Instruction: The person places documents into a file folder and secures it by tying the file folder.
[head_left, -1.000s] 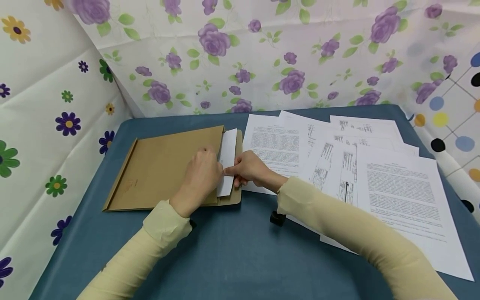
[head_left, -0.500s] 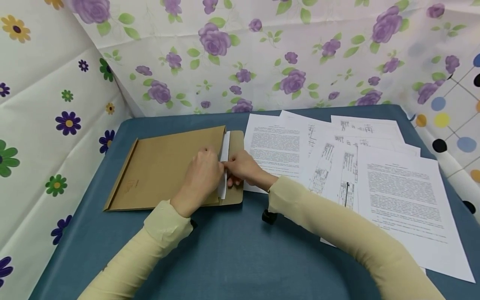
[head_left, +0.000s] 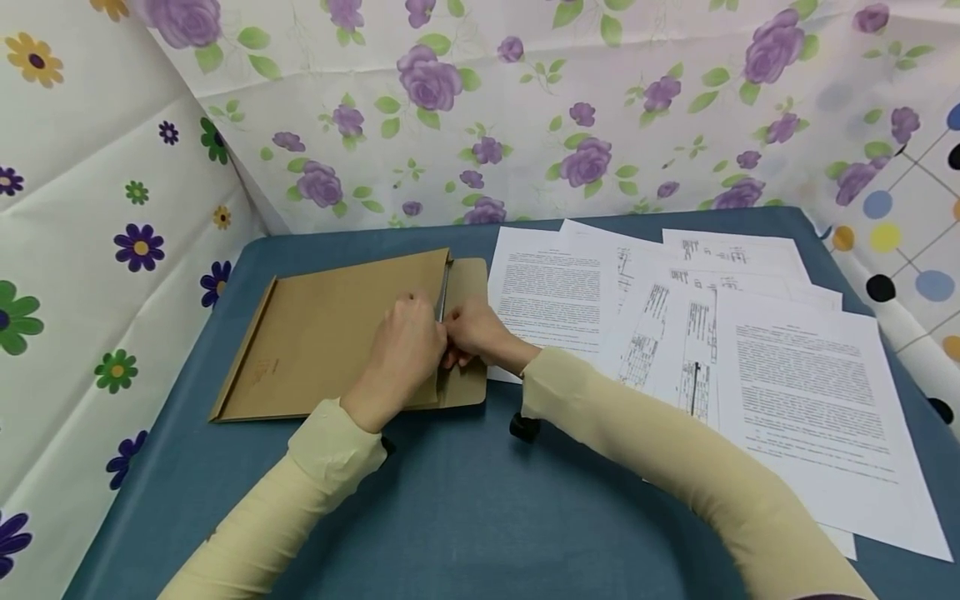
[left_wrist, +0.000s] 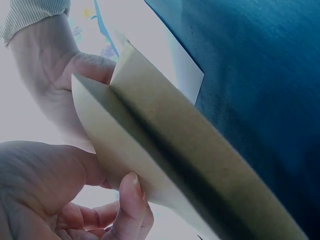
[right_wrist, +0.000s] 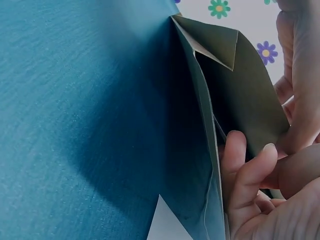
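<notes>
In the head view a flat brown cardboard envelope (head_left: 337,333) lies on the table with its mouth to the right. My left hand (head_left: 405,346) pinches the edge of its upper panel and lifts it, so the left wrist view shows a gap between panel and flap (left_wrist: 210,150). My right hand (head_left: 474,333) is at the mouth; the right wrist view has its bent fingers (right_wrist: 237,165) reaching into the opening. A thin edge of paper (head_left: 444,287) shows in the mouth beside them. The rest of that paper is hidden, and so is the right thumb's contact with it.
Several printed sheets (head_left: 810,392) overlap on the right of the blue table (head_left: 465,517). One printed page (head_left: 551,292) lies close beside the envelope's flap. Flowered cloth (head_left: 510,108) hangs behind the table and along its left side.
The paper has slid left into the envelope, from a wide white strip to a thin edge. My right hand has moved left with it. My left hand has stayed put.
</notes>
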